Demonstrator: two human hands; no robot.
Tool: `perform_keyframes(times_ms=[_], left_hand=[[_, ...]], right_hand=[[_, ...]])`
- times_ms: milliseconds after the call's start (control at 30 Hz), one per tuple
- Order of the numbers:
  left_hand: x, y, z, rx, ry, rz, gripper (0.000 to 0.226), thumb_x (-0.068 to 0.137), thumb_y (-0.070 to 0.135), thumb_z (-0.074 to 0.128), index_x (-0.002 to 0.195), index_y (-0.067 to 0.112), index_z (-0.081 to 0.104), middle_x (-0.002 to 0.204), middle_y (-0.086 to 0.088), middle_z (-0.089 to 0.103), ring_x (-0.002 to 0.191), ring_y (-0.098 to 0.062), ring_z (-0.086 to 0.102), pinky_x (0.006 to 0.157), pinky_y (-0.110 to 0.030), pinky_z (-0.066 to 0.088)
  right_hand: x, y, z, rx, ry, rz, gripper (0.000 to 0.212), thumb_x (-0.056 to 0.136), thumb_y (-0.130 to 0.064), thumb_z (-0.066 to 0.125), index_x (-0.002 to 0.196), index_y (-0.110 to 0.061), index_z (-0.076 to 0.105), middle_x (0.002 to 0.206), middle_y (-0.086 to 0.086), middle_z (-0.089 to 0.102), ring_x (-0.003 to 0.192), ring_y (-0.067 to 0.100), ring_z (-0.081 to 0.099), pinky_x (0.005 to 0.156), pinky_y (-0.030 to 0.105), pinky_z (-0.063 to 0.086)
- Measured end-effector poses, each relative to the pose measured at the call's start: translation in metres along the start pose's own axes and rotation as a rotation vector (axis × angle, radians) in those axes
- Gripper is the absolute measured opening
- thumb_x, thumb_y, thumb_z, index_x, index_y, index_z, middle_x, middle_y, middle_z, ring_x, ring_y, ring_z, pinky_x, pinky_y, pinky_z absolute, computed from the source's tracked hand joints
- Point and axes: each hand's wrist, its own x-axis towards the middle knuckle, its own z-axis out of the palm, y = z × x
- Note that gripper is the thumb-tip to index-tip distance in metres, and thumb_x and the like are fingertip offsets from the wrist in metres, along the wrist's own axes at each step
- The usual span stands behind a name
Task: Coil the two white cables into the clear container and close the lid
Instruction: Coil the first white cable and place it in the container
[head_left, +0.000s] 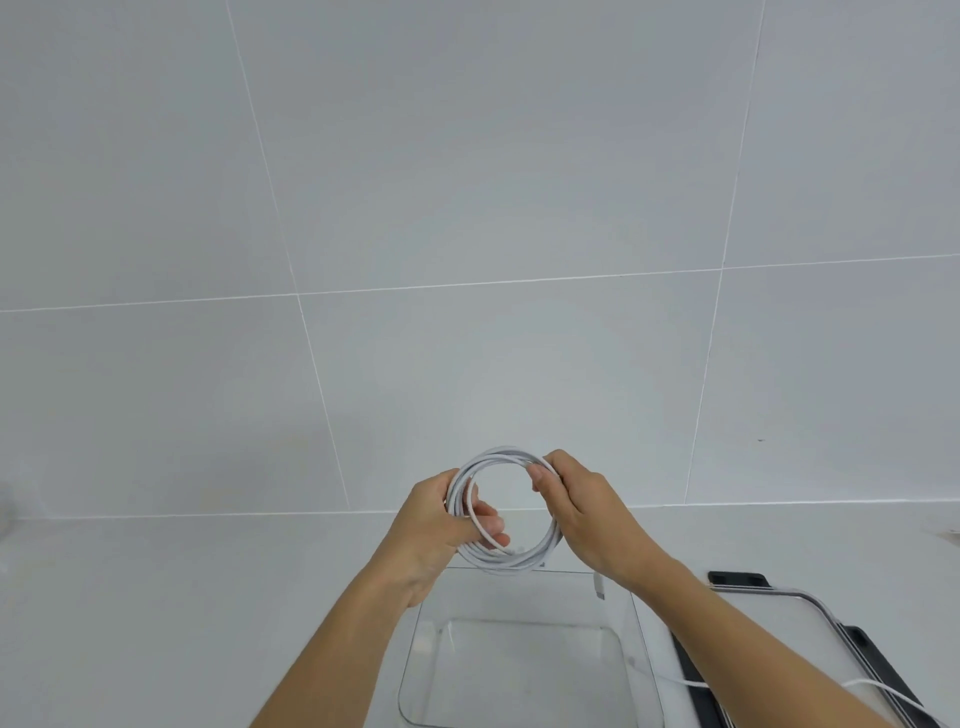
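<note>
A white cable (506, 558) is wound into a round coil of several loops and held upright above the far edge of the clear container (524, 670). My left hand (447, 525) grips the coil's left side. On the coil's right side my right hand (582, 512) pinches the loops between thumb and fingers. The container stands open with nothing visible inside. Its clear lid with black latches (779, 623) lies flat to the right. A second white cable (878, 687) trails loosely across that lid, and a connector end (599, 586) hangs below my right wrist.
All of this rests on a white countertop (182, 597) that meets a pale tiled wall (467, 234) just behind my hands. A blurred object (8, 512) sits at the far left edge of the counter.
</note>
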Motion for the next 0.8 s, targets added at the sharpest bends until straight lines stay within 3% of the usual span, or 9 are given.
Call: perform_keyframes(times_ms=[67,133,200,267,333,433,600,800], left_hand=[[-0.002,0.001,0.003,-0.016,0.022,0.026,0.031,0.064,-0.005,0.076,0.084,0.008,0.055,0.079,-0.011,0.062,0.058,-0.02,0.067,0.058,-0.033,0.057],[-0.002,-0.001,0.003,-0.067,0.045,0.097,0.053,0.059,0.005,0.078,0.102,0.023,0.053,0.101,-0.007,0.057,0.066,-0.015,0.068,0.058,-0.037,0.058],[-0.002,-0.003,0.004,-0.08,0.112,0.235,0.057,0.063,0.003,0.079,0.102,0.038,0.056,0.112,-0.003,0.049,0.069,-0.01,0.068,0.058,-0.036,0.058],[-0.002,-0.008,0.006,-0.129,0.211,0.382,0.042,0.072,-0.002,0.073,0.089,0.036,0.069,0.11,-0.003,0.052,0.071,-0.007,0.067,0.056,-0.029,0.057],[-0.002,-0.012,0.009,-0.232,0.272,0.42,0.014,0.076,0.013,0.068,0.078,0.025,0.074,0.1,0.003,0.061,0.073,-0.006,0.065,0.056,-0.026,0.057],[-0.001,-0.015,0.013,-0.413,0.298,0.273,0.018,0.076,0.034,0.06,0.077,0.024,0.074,0.078,0.008,0.07,0.068,-0.008,0.065,0.058,-0.026,0.056],[0.001,-0.021,0.014,-0.703,0.305,0.043,0.032,0.092,0.039,0.044,0.096,0.017,0.067,0.093,0.006,0.072,0.08,-0.01,0.068,0.072,-0.027,0.049],[0.0,-0.021,0.004,-0.609,0.247,-0.144,0.036,0.099,0.03,0.035,0.102,0.004,0.059,0.096,-0.008,0.07,0.096,-0.018,0.064,0.086,-0.031,0.042]], right_hand=[[0.001,0.001,0.0,0.016,0.013,0.023,0.028,0.097,-0.032,0.037,0.072,-0.022,0.046,0.056,-0.012,0.044,0.047,0.0,0.042,0.048,0.012,0.035],[0.002,0.002,0.0,0.027,0.018,0.039,0.029,0.097,-0.034,0.037,0.07,-0.025,0.045,0.056,-0.011,0.043,0.045,0.003,0.039,0.047,0.013,0.033],[0.002,0.002,0.001,0.038,0.017,0.046,0.03,0.097,-0.036,0.037,0.07,-0.026,0.045,0.055,-0.008,0.04,0.045,0.005,0.034,0.046,0.014,0.031],[0.002,0.001,0.002,0.063,0.023,0.041,0.031,0.097,-0.036,0.037,0.07,-0.024,0.045,0.054,-0.01,0.039,0.044,0.004,0.034,0.045,0.014,0.031],[0.003,-0.002,0.005,0.073,0.025,0.032,0.031,0.097,-0.035,0.038,0.071,-0.021,0.046,0.053,-0.011,0.039,0.044,0.004,0.035,0.045,0.014,0.031],[0.004,-0.003,0.008,0.076,0.011,0.013,0.031,0.097,-0.034,0.038,0.072,-0.016,0.044,0.054,-0.011,0.039,0.046,0.004,0.033,0.045,0.015,0.031],[-0.001,0.0,0.012,0.028,-0.01,-0.043,0.029,0.097,-0.031,0.039,0.073,-0.015,0.04,0.057,-0.005,0.039,0.046,0.007,0.032,0.046,0.017,0.029],[-0.007,0.013,0.008,-0.271,-0.133,-0.152,0.022,0.097,-0.035,0.04,0.08,-0.021,0.034,0.056,-0.008,0.038,0.054,0.017,0.034,0.054,0.025,0.029]])
